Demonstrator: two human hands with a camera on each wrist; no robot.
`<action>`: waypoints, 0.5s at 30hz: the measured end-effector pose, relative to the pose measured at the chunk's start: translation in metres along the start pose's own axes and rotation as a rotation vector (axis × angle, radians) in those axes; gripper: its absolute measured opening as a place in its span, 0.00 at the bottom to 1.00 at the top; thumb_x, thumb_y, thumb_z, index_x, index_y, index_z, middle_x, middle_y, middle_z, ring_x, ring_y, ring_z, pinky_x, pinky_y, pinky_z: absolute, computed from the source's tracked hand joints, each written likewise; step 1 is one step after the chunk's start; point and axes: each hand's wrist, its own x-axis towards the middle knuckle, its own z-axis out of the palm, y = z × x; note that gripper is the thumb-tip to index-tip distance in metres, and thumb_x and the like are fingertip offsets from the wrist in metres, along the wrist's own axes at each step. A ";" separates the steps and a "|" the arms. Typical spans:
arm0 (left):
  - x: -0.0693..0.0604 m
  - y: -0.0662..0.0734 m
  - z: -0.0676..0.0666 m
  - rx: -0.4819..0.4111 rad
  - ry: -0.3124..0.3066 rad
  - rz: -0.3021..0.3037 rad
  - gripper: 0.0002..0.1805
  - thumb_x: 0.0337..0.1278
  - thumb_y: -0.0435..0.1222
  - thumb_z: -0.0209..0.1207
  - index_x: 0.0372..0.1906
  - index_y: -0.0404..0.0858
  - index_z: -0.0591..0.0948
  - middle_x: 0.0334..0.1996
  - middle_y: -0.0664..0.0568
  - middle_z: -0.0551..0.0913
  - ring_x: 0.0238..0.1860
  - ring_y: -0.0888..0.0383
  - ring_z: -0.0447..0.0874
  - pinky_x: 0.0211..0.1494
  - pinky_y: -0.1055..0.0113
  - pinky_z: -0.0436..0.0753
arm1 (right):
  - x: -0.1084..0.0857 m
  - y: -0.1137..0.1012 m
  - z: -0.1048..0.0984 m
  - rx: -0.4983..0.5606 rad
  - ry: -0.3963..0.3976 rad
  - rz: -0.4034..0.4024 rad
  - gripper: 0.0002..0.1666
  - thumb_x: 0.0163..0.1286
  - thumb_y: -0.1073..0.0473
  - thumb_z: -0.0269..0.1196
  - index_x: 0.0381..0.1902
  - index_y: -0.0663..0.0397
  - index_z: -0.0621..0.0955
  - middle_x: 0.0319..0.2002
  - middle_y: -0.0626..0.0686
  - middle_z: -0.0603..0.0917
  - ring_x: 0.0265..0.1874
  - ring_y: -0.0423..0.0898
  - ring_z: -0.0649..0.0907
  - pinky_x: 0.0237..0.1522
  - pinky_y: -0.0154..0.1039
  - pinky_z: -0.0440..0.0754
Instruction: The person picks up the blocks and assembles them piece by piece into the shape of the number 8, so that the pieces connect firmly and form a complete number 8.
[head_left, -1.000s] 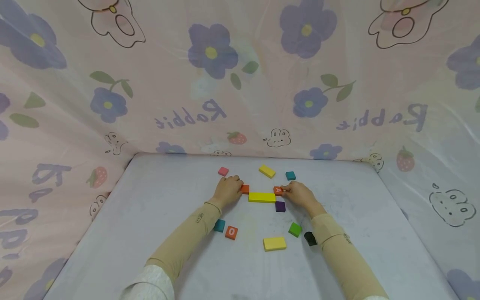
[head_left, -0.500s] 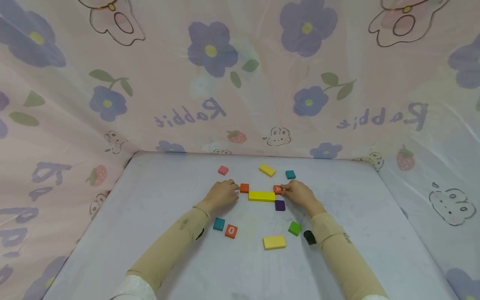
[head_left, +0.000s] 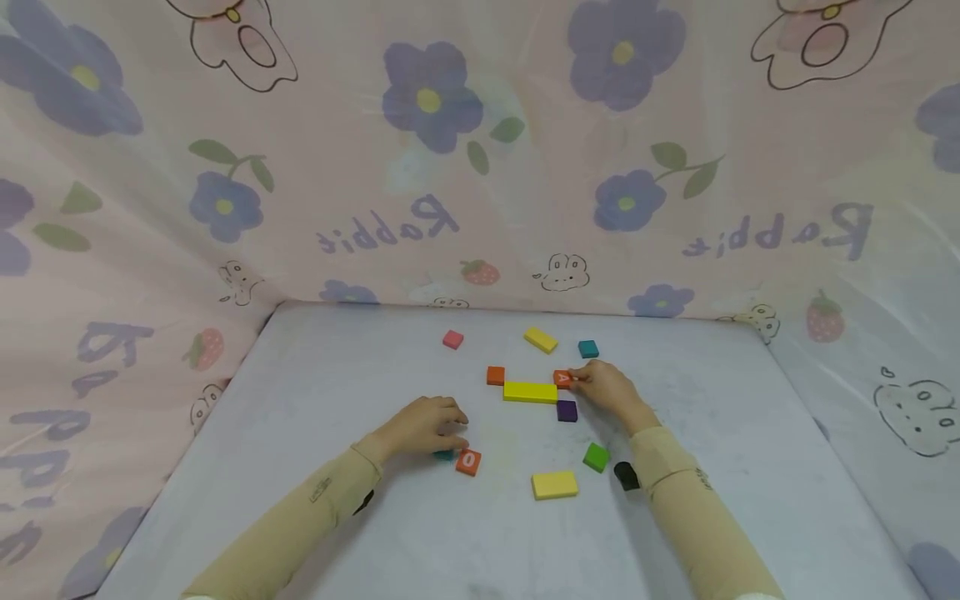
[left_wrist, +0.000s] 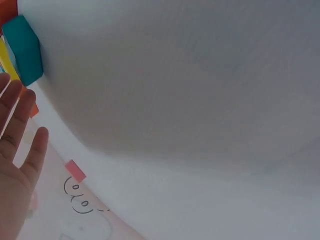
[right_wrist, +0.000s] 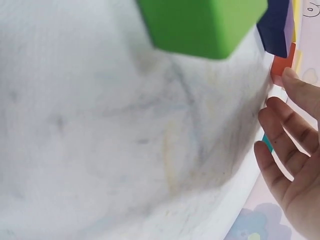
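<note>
While our right hand (head_left: 609, 390) pinches the orange A block (head_left: 561, 380) by the long yellow block's (head_left: 529, 392) right end, our left hand (head_left: 422, 425) spreads relaxed fingers over the teal block (head_left: 444, 456). We cannot tell whether they touch.

In the head view we see a pale pink sheet (head_left: 540, 158) walling in the back, left and right, printed with purple flowers (head_left: 432, 96), strawberries (head_left: 480, 272), outlined rabbits (head_left: 566, 272) and, at mid-height, the word "Rabbit" (head_left: 390, 227) running mirrored. Below it, we find a white tabletop (head_left: 337, 367) filling the lower half, its far edge meeting the sheet. We notice soft, muted light, and faint grey and yellowish streaks (right_wrist: 169, 160) on the tabletop mid-frame in the right wrist view.
</note>
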 end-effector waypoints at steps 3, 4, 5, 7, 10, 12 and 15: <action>-0.004 0.003 0.001 -0.009 -0.029 0.020 0.21 0.51 0.51 0.62 0.46 0.43 0.82 0.42 0.57 0.82 0.42 0.61 0.79 0.51 0.64 0.76 | 0.000 0.001 0.000 -0.001 0.001 -0.018 0.22 0.67 0.54 0.58 0.58 0.54 0.76 0.52 0.61 0.79 0.47 0.53 0.78 0.49 0.52 0.76; -0.005 0.004 0.001 -0.012 -0.038 0.024 0.21 0.51 0.51 0.63 0.47 0.44 0.82 0.43 0.58 0.82 0.43 0.62 0.78 0.52 0.63 0.75 | 0.000 0.000 0.000 0.000 0.007 -0.024 0.22 0.67 0.54 0.58 0.57 0.54 0.77 0.53 0.61 0.79 0.47 0.53 0.78 0.49 0.52 0.76; -0.005 0.005 0.002 -0.014 -0.043 0.031 0.21 0.50 0.51 0.63 0.47 0.44 0.82 0.43 0.58 0.82 0.44 0.62 0.78 0.53 0.63 0.75 | 0.000 0.000 0.000 -0.001 0.011 -0.032 0.22 0.67 0.54 0.58 0.57 0.55 0.77 0.53 0.62 0.79 0.47 0.53 0.79 0.49 0.52 0.76; -0.006 0.006 0.003 -0.005 -0.053 0.047 0.21 0.50 0.51 0.63 0.47 0.46 0.82 0.43 0.59 0.81 0.44 0.63 0.76 0.54 0.62 0.74 | 0.000 -0.001 -0.001 0.003 0.017 -0.030 0.22 0.67 0.54 0.58 0.57 0.55 0.77 0.54 0.62 0.79 0.48 0.53 0.79 0.50 0.52 0.76; -0.007 0.007 0.005 0.025 -0.057 0.086 0.19 0.49 0.51 0.64 0.46 0.47 0.82 0.43 0.60 0.81 0.44 0.64 0.76 0.54 0.62 0.74 | -0.001 -0.002 -0.002 0.004 0.019 -0.023 0.22 0.67 0.55 0.58 0.57 0.55 0.77 0.55 0.62 0.79 0.49 0.55 0.78 0.51 0.53 0.76; -0.008 0.008 0.006 0.049 -0.057 0.105 0.18 0.48 0.50 0.65 0.44 0.47 0.82 0.41 0.60 0.81 0.42 0.64 0.75 0.54 0.62 0.74 | -0.001 -0.002 -0.002 0.002 0.011 -0.011 0.22 0.67 0.54 0.58 0.57 0.54 0.76 0.54 0.62 0.78 0.50 0.55 0.78 0.51 0.54 0.75; -0.010 0.008 0.009 0.069 -0.056 0.113 0.15 0.48 0.49 0.65 0.41 0.48 0.83 0.40 0.62 0.81 0.41 0.65 0.75 0.55 0.62 0.74 | -0.001 -0.002 -0.001 -0.008 0.000 -0.014 0.22 0.67 0.54 0.58 0.58 0.54 0.76 0.52 0.62 0.78 0.47 0.54 0.78 0.50 0.52 0.76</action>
